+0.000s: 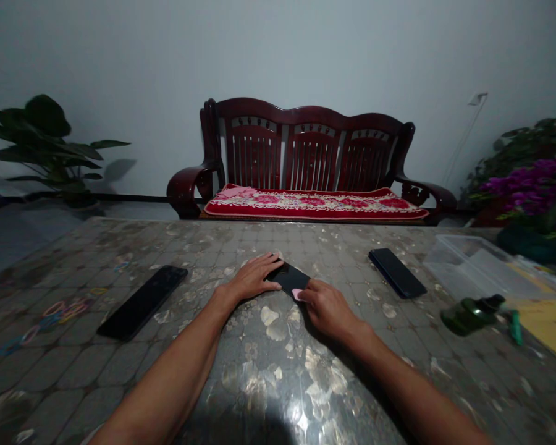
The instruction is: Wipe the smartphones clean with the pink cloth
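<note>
A black smartphone (289,277) lies on the patterned table between my two hands. My left hand (256,276) spans its left end, fingers along the far side and thumb near the close edge, holding it against the table. In the closed fingers of my right hand (328,304) is a small pink cloth (298,294), which touches the phone near its right end. Part of the cloth is hidden by those fingers.
On the patterned tabletop (199,371), a second phone (143,301) and colored bands (58,312) lie left. To the right are another phone (397,272), a green bottle (467,315), a clear plastic box (482,272) and a yellow item (549,324). A wooden bench (312,148) stands beyond.
</note>
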### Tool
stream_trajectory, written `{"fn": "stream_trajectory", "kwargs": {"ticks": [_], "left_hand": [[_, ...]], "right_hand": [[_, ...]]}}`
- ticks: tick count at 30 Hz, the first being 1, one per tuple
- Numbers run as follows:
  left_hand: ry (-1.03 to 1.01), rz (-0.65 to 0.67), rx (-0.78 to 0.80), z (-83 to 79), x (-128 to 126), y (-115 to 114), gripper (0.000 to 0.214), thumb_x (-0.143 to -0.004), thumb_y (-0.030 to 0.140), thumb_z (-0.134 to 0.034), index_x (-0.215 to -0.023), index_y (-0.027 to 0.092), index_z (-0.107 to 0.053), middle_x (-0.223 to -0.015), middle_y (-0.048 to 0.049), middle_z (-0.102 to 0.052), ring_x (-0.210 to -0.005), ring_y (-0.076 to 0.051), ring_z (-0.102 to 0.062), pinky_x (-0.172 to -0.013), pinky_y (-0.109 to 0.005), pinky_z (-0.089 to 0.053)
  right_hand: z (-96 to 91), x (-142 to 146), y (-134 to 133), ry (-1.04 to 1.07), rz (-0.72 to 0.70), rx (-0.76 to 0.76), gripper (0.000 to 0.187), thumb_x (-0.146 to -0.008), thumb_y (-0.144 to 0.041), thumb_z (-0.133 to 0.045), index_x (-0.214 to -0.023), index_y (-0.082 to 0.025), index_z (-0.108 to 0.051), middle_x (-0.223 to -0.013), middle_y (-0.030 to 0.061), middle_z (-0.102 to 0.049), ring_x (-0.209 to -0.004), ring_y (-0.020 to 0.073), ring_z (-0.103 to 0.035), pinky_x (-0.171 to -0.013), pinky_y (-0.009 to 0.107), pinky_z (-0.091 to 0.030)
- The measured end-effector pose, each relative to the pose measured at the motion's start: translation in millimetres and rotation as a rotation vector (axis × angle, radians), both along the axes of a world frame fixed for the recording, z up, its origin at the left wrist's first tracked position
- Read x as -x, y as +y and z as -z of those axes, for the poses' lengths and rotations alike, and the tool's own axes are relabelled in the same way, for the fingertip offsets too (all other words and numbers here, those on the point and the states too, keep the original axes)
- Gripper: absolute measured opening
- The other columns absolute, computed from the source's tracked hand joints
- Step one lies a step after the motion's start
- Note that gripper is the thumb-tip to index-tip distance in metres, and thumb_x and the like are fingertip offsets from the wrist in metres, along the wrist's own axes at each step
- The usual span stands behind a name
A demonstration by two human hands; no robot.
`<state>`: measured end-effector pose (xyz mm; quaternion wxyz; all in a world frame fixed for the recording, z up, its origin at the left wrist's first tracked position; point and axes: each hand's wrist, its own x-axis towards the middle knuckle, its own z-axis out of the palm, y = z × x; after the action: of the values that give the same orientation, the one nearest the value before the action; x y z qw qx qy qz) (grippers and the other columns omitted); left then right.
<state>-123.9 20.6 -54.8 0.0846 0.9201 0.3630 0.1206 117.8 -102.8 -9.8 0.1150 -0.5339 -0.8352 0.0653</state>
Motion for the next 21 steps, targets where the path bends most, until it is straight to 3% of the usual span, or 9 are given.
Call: {"fn": "stream_trajectory", "kwargs": {"ticks": [7, 15, 18, 21], "left_hand": [[0.077, -0.050, 0.019, -10.5, -5.9, -5.7, 0.072, -0.090, 0.058, -0.064, -0.151, 0.025, -0.047, -0.162, -0.0140, -0.038, -0.149, -0.033, -0.037, -0.120, -0.049, -0.030], [0.115, -0.015, 0.081, -14.7, -5.7, -1.6, 0.078, -0.089, 0.064, -0.060, -0.155, 0.027, -0.041, -0.165, -0.0124, -0.030, -0.153, -0.036, -0.025, -0.122, -0.056, -0.022], [0.096, -0.007, 0.123, -18.4, -6.6, -2.9, 0.077, -0.089, 0.062, -0.061, -0.154, 0.026, -0.041, -0.165, -0.0127, -0.030, -0.154, -0.037, -0.022, -0.122, -0.059, -0.020], [0.078, -0.013, 0.136, -21.4, -8.1, -5.6, 0.075, -0.089, 0.058, -0.064, -0.153, 0.023, -0.044, -0.164, -0.0140, -0.034, -0.153, -0.037, -0.023, -0.122, -0.061, -0.018]], "right_hand": [[4.6, -5.8, 14.9, 0.050, 0.172, -0.079, 0.032, -0.098, -0.012, -0.049, -0.117, -0.019, -0.074, -0.101, 0.0094, -0.068, -0.094, 0.0199, -0.061, -0.079, 0.027, -0.041], [19.2, -4.0, -1.1, 0.092, -0.052, -0.151, 0.025, -0.088, -0.007, -0.057, -0.093, -0.021, -0.077, -0.087, 0.0063, -0.065, -0.084, 0.0193, -0.059, -0.074, 0.027, -0.042], [23.2, -4.4, 1.8, 0.200, -0.013, -0.197, 0.027, -0.085, -0.003, -0.057, -0.091, -0.020, -0.077, -0.085, 0.0059, -0.065, -0.085, 0.0194, -0.059, -0.075, 0.027, -0.043], [27.6, -7.1, 8.9, 0.296, 0.062, -0.251, 0.035, -0.085, -0.001, -0.054, -0.103, -0.020, -0.077, -0.091, 0.0070, -0.067, -0.088, 0.0194, -0.060, -0.078, 0.027, -0.046]]}}
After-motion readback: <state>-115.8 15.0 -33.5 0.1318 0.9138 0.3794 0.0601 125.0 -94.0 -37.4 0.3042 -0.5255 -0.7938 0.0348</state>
